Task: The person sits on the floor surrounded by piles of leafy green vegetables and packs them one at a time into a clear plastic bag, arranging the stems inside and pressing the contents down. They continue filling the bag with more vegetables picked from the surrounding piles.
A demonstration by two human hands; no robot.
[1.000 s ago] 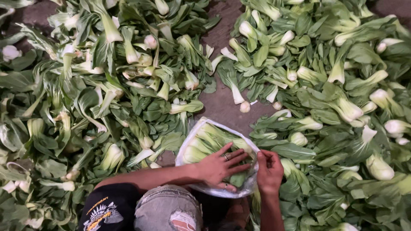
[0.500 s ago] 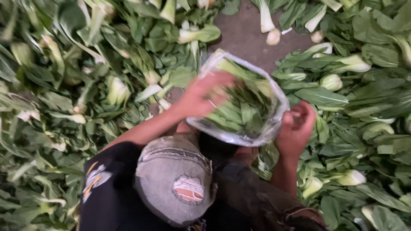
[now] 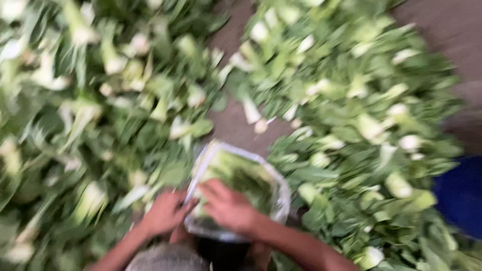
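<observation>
The view is blurred. A clear plastic bag (image 3: 273, 183) stuffed with leafy green vegetables lies on the ground in front of me. My left hand (image 3: 163, 213) is closed on the bag's left rim. My right hand (image 3: 228, 206) lies flat on the greens (image 3: 246, 175) inside the bag, fingers spread. Both forearms come in from the bottom edge.
Heaps of loose green-and-white leafy vegetables cover the ground to the left (image 3: 90, 125) and right (image 3: 361, 125). A strip of bare brown floor (image 3: 233, 125) runs between them. A blue object (image 3: 462, 195) sits at the right edge. Grey cloth (image 3: 165, 260) shows at the bottom.
The view swung and blurred. My left hand left the greens for the bag's left rim. My right hand moved from the bag's right edge onto the greens inside.
</observation>
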